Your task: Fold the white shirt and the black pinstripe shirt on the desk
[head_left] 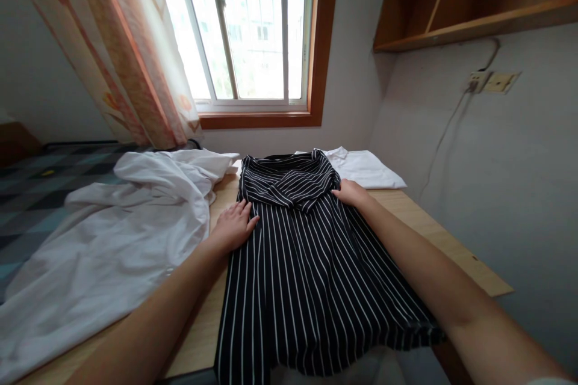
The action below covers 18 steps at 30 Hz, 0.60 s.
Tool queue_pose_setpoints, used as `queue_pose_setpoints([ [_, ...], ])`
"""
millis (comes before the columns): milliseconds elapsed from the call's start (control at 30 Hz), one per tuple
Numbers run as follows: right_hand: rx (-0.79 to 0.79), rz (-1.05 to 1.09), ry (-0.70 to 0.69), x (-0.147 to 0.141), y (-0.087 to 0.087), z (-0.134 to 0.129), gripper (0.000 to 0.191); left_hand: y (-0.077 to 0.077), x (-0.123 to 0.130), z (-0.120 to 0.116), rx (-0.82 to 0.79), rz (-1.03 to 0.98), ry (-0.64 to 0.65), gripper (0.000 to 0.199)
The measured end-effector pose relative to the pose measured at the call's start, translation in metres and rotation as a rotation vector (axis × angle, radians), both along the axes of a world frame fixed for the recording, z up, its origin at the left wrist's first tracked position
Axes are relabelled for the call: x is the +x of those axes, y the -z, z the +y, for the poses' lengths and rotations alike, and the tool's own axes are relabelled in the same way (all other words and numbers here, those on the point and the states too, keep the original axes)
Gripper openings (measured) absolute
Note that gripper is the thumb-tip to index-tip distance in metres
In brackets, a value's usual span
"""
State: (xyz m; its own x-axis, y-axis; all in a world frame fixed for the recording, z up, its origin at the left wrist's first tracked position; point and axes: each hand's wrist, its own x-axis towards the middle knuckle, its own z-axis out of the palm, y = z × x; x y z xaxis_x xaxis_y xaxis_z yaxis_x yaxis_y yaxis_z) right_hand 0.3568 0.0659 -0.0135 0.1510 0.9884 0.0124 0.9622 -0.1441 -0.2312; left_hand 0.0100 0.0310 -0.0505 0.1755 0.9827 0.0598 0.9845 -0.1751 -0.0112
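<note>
A black shirt with thin white stripes (307,271) lies spread on a wooden table (433,231), its near hem hanging over the front edge. Its far part is folded back into a bunched layer. My left hand (233,225) rests flat on the shirt's left edge, fingers together and pointing away from me. My right hand (351,194) presses on the right side of the folded part, its fingertips tucked at the fold. Neither hand lifts any cloth.
A large crumpled white garment (112,234) covers the table's left side. A folded white cloth (365,168) lies at the far right by the wall. Behind are a window with a patterned curtain (130,54), a wooden shelf (469,6), and a wall socket with a cable (478,81).
</note>
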Motion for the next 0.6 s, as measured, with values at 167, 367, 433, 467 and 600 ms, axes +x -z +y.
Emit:
queue_pose_setpoints([
  [167,0.050,-0.055,0.032,-0.019,0.022,-0.004,0.032,-0.009,-0.003,-0.003,0.110,-0.046,0.057,0.056],
  [367,0.159,-0.044,-0.003,-0.018,0.038,-0.013,0.037,-0.031,0.008,0.008,0.358,-0.263,0.202,0.037],
  [433,0.173,0.000,0.003,-0.015,0.038,-0.012,0.047,-0.035,0.020,0.020,0.315,-0.325,0.247,0.034],
  [467,0.177,0.019,0.012,-0.013,0.038,-0.011,0.051,-0.036,0.027,0.028,0.283,-0.351,0.248,0.032],
  [600,0.187,0.053,0.055,-0.005,0.038,-0.006,0.052,-0.035,0.057,0.060,0.178,-0.346,0.064,0.033],
])
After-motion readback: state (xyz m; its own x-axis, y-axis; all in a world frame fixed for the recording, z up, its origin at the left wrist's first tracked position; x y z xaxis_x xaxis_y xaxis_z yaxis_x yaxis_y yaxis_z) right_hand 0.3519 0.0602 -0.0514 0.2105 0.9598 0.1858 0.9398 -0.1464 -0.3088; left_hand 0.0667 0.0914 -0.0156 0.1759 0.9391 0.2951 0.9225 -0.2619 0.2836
